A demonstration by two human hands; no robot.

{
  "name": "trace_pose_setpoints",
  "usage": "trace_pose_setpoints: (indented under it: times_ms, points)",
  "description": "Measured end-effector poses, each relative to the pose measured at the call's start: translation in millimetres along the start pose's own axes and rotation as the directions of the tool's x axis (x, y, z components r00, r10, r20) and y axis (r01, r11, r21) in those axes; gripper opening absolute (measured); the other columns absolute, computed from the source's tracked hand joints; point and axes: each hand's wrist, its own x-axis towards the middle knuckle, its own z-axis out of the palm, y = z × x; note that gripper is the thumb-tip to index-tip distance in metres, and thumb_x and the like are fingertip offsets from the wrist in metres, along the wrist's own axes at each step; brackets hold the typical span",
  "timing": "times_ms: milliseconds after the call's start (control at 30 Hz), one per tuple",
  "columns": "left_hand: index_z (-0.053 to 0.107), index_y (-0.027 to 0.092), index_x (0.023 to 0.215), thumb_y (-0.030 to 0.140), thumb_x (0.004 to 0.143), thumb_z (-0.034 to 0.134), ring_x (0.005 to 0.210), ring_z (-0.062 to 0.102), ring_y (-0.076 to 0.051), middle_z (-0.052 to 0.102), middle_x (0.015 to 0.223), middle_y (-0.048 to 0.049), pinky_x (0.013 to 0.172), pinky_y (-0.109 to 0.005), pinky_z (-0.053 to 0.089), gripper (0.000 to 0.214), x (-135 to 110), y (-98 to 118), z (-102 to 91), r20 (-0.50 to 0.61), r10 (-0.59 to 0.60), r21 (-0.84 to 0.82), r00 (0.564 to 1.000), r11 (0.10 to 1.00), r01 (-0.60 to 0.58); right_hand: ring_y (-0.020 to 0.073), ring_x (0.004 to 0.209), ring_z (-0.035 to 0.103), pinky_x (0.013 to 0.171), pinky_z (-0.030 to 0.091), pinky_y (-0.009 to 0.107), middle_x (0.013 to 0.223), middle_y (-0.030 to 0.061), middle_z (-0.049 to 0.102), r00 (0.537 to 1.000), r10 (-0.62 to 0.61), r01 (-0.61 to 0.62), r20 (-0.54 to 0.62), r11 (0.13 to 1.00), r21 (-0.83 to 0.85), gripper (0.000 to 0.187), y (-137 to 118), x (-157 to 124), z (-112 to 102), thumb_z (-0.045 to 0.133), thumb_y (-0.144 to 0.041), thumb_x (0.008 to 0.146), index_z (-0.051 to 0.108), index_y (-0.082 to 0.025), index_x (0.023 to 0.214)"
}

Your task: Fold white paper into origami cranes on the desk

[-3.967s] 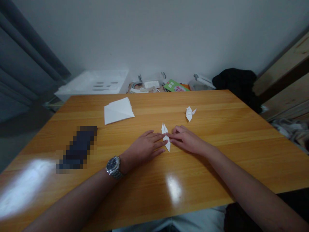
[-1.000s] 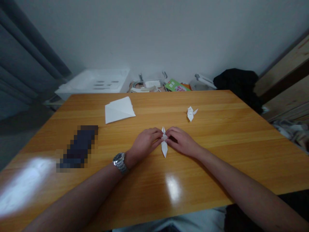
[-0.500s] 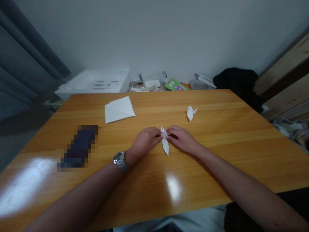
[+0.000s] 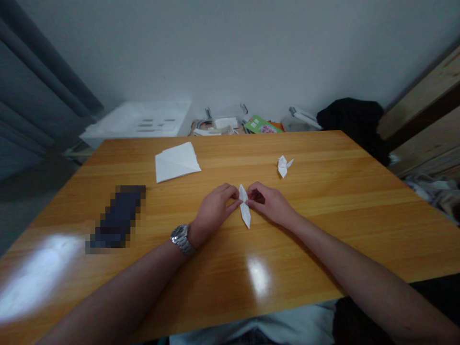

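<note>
A small folded white paper [image 4: 245,214], long and pointed at both ends, is held between my two hands near the middle of the wooden table [image 4: 309,258]. My left hand [image 4: 215,206] pinches its left edge at the narrow waist with thumb and fingers. On the opposite edge, my right hand [image 4: 269,203] pinches it the same way, fingers curled. Beyond my right hand lies a finished-looking folded paper figure [image 4: 283,166] with a pointed tip sticking out. A stack of white paper sheets [image 4: 177,162] rests farther off to the left.
A dark, pixelated flat object [image 4: 118,218] lies on the table at the left. Past the far edge stand a white tray [image 4: 140,120], a green booklet [image 4: 261,125] among clutter, and a black cloth heap [image 4: 350,117]. A grey curtain [image 4: 39,81] hangs at left.
The fingertips of both hands have shifted slightly on the folded paper. Its middle, which showed a small flat facet, now looks narrower and pinched together.
</note>
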Motion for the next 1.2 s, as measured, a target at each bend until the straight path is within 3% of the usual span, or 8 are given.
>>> trace_pose_setpoints:
  times_ms: [400,633,967,1200]
  points:
    - [0.070,0.021,0.112,0.031,0.099,0.057,0.107,0.064,-0.023,0.068,0.119,-0.0069,0.095,-0.036,0.054,0.021,-2,0,2.2,0.022,0.090,0.146,0.996,0.985,-0.092,0.0211,0.097,0.065,0.087,0.054,0.037,0.107,0.0083,0.067,0.989,-0.145,0.140,-0.016,0.977,-0.163,0.021,7,1,-5,0.066,-0.022,0.094,0.070,-0.023,0.115]
    - [0.067,0.020,0.122,0.031,0.103,0.051,0.112,0.064,-0.024,0.068,0.126,-0.0080,0.099,-0.039,0.053,0.027,-4,6,-2.4,0.103,0.174,0.160,0.979,0.969,-0.189,0.0247,0.103,0.060,0.090,0.052,0.043,0.108,0.0106,0.063,0.978,-0.208,0.196,-0.008,0.931,-0.309,0.026,10,1,-6,0.062,-0.024,0.096,0.073,-0.025,0.120]
    - [0.064,0.020,0.128,0.027,0.102,0.051,0.118,0.062,-0.025,0.066,0.132,-0.0084,0.103,-0.042,0.050,0.031,-5,8,-1.8,0.101,0.189,0.235,0.977,0.949,-0.208,0.0268,0.115,0.053,0.100,0.050,0.048,0.128,0.0115,0.056,0.974,-0.217,0.221,0.061,0.861,-0.457,0.036,14,-1,-15,0.057,-0.027,0.100,0.067,-0.033,0.134]
    - [0.061,0.019,0.133,0.035,0.102,0.052,0.118,0.062,-0.026,0.066,0.133,-0.0086,0.104,-0.043,0.048,0.037,-6,9,-3.6,0.102,0.179,0.241,0.978,0.950,-0.199,0.0284,0.139,0.045,0.115,0.040,0.054,0.149,0.0114,0.053,0.956,-0.237,0.291,0.171,0.836,-0.464,0.041,12,1,-17,0.050,-0.032,0.103,0.058,-0.027,0.142]
